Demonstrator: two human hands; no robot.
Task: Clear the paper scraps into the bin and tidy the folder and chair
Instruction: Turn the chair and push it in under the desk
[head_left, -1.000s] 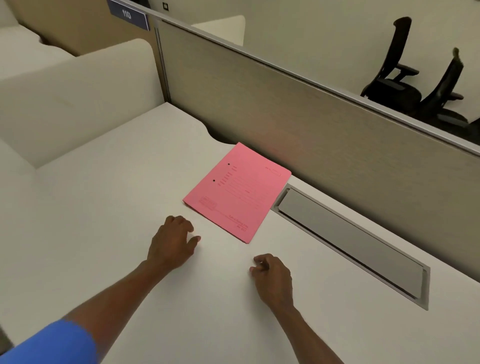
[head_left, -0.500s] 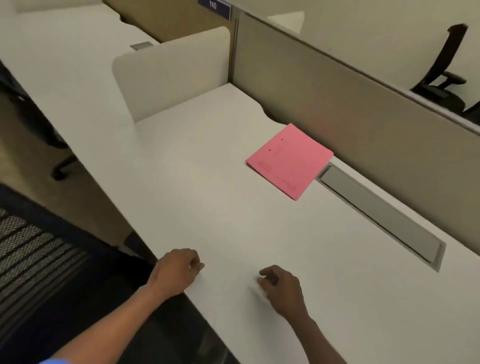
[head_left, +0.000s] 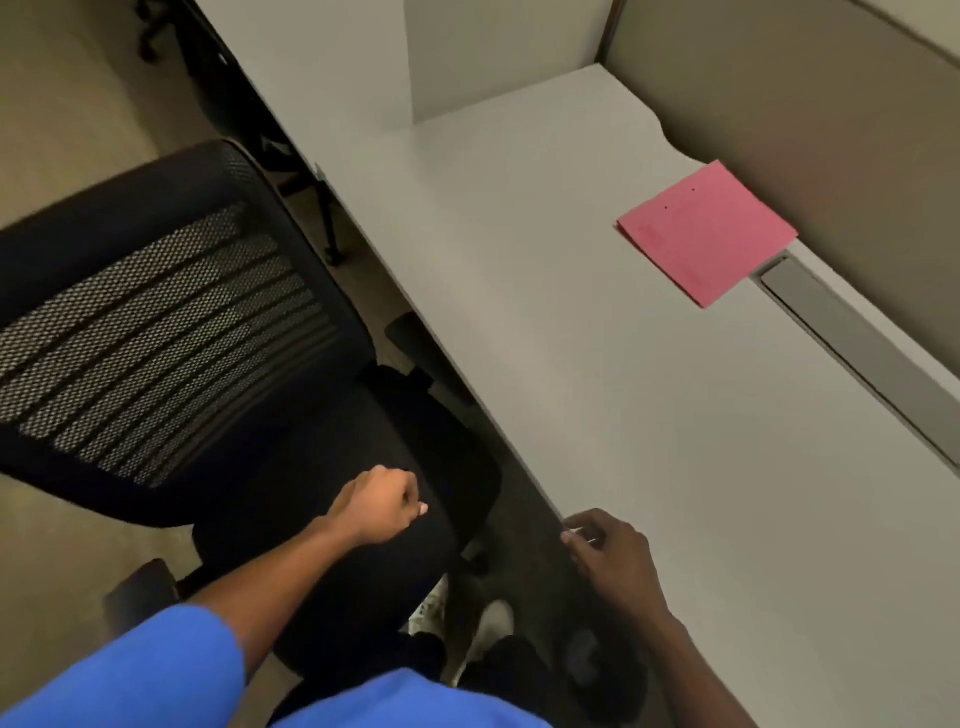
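A pink folder (head_left: 706, 234) lies flat on the white desk (head_left: 545, 338), far right, close to the partition. The black mesh office chair (head_left: 156, 332) stands to the left of the desk, its seat partly under the desk edge. My left hand (head_left: 379, 504) is a closed fist above the chair's seat; a small pale bit shows at its fingertips, too small to identify. My right hand (head_left: 613, 551) rests at the desk's near edge with its fingers curled in. No paper scraps or bin can be made out.
A grey cable-tray lid (head_left: 852, 343) is set into the desk beside the folder. A tan partition (head_left: 831, 104) backs the desk, and a white divider (head_left: 493, 52) stands at its far end. My shoes (head_left: 493, 623) are below the desk edge. Beige floor lies left of the chair.
The view has swung down and left, bringing the chair in. Both hands pulled back from the desk's middle to its near edge; the left fist now hangs off the desk over the seat.
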